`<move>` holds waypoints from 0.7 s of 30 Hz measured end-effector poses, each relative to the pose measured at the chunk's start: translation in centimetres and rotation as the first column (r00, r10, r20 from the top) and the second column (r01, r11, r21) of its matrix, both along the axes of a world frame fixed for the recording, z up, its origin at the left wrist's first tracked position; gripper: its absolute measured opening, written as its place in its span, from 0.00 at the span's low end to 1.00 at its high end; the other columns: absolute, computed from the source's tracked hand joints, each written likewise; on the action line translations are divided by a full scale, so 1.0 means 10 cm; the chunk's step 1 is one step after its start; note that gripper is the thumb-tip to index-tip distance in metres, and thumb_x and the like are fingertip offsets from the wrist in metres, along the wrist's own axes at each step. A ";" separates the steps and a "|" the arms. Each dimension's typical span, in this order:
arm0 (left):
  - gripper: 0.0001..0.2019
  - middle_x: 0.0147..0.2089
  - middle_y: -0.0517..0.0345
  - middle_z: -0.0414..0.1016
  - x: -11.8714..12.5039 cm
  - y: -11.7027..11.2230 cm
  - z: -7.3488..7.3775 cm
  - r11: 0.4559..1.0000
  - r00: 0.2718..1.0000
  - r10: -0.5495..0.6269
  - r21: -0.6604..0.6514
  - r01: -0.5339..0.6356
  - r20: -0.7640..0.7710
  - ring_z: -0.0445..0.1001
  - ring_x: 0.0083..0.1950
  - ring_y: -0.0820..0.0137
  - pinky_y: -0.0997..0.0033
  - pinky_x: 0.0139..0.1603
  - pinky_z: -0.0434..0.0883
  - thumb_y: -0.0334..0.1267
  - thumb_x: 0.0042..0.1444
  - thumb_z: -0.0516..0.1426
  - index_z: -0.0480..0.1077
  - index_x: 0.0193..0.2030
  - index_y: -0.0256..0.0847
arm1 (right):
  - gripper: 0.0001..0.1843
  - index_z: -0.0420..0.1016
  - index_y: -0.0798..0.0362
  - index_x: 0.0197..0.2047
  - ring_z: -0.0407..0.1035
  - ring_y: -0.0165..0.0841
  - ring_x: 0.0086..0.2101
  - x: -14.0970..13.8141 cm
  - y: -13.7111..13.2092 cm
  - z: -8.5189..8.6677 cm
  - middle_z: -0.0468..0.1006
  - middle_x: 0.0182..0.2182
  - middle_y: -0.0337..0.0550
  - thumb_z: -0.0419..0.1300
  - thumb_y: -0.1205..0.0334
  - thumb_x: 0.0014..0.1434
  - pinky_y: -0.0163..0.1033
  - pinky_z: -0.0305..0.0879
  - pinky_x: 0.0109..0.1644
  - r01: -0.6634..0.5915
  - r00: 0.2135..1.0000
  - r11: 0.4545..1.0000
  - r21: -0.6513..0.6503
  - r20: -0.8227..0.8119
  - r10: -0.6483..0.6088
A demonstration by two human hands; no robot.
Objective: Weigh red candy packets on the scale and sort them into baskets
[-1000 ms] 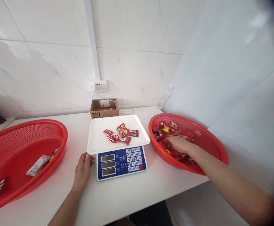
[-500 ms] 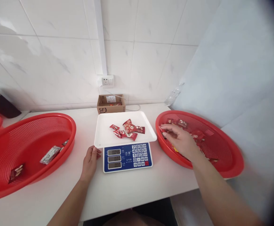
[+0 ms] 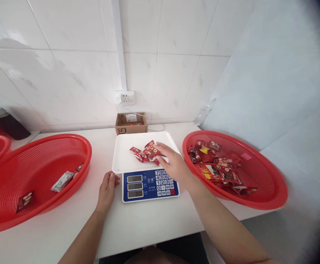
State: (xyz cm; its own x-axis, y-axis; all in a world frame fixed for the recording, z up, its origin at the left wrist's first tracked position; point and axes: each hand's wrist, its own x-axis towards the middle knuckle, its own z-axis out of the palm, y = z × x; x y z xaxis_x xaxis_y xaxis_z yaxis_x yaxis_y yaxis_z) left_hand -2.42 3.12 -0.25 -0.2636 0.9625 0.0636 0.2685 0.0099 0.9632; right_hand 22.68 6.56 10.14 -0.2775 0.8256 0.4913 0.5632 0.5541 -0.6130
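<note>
a white worktop (image 3: 143,227) stands against a tiled wall. to the left sits a large red mesh basket (image 3: 47,209) with a silvery packet (image 3: 62,181) and a dark red one (image 3: 25,201) inside; beyond it lies a dark flask (image 3: 10,124). at the back, below a wall socket (image 3: 127,97), is a small open cardboard box (image 3: 132,129), and further right a clear plastic bottle (image 3: 203,113) leans in the corner. a second red basket (image 3: 272,190), right of the scale, holds many red packets (image 3: 225,165), a few with yellow.

in the middle, a digital scale (image 3: 149,198) carries a white tray (image 3: 122,157) bearing a small heap of red snack packets (image 3: 142,153). the right hand (image 3: 176,167) reaches over the tray's right side, thumb and forefinger apart at the heap and covering part of it; whether it grips a packet cannot be told. the left hand (image 3: 107,189) rests beside the scale's left edge, fingers loosely curled; whether it touches the scale is unclear.

the box reads "sf". the scale is marked "志准"; its top display seems to show 0.046, with zeros in the lower two. the hand hides some number keys.
</note>
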 end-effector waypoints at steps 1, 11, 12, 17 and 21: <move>0.17 0.34 0.61 0.68 0.00 0.00 0.00 1.000 1.000 0.000 0.003 0.000 0.002 0.68 0.33 0.72 0.71 0.37 0.67 0.55 0.57 0.45 0.63 0.36 0.44 | 0.20 0.66 0.47 0.55 0.60 0.34 0.56 0.02 -0.03 0.00 0.66 0.56 0.43 0.50 0.65 0.59 0.46 0.57 0.60 0.024 0.999 1.000 0.015 0.023 -0.024; 0.17 0.33 0.61 0.68 0.00 0.00 -0.02 1.000 1.000 -0.016 0.006 0.016 0.008 0.67 0.33 0.72 0.71 0.38 0.67 0.54 0.58 0.44 0.63 0.34 0.44 | 0.19 0.70 0.51 0.50 0.66 0.40 0.50 0.82 -0.50 -0.11 0.72 0.50 0.47 0.50 0.55 0.59 0.48 0.63 0.53 0.442 0.872 0.897 0.026 0.225 -0.436; 0.17 0.33 0.61 0.68 0.00 0.00 -0.01 1.000 1.000 -0.015 0.006 0.015 0.005 0.68 0.33 0.72 0.71 0.37 0.67 0.54 0.58 0.44 0.63 0.34 0.44 | 0.19 0.69 0.51 0.51 0.67 0.41 0.50 0.88 -0.53 -0.13 0.73 0.50 0.47 0.50 0.55 0.59 0.48 0.65 0.52 0.459 0.853 0.888 -0.011 0.283 -0.438; 0.16 0.34 0.61 0.68 0.02 -0.01 0.02 1.000 1.000 -0.009 -0.001 0.009 0.005 0.68 0.33 0.71 0.71 0.37 0.68 0.54 0.58 0.45 0.63 0.35 0.44 | 0.21 0.66 0.50 0.55 0.72 0.41 0.44 0.95 -0.60 -0.27 0.75 0.48 0.46 0.46 0.57 0.60 0.45 0.69 0.41 0.526 0.761 0.843 -0.107 0.502 -0.411; 0.16 0.34 0.61 0.68 0.03 -0.02 0.04 1.000 1.000 -0.001 -0.016 0.001 0.009 0.68 0.33 0.71 0.70 0.38 0.68 0.54 0.58 0.45 0.63 0.35 0.45 | 0.21 0.66 0.47 0.55 0.74 0.41 0.40 0.94 -0.59 -0.32 0.77 0.46 0.43 0.45 0.59 0.61 0.43 0.69 0.37 0.550 0.723 0.834 -0.052 0.529 -0.444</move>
State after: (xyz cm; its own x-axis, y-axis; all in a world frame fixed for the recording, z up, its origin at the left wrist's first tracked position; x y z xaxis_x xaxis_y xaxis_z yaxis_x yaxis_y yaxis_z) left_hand -2.10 2.92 0.19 -0.2631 0.9637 0.0454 0.2601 0.0255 0.9652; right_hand 32.05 0.71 6.98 0.0480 0.9730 0.2259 0.9682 0.0102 -0.2498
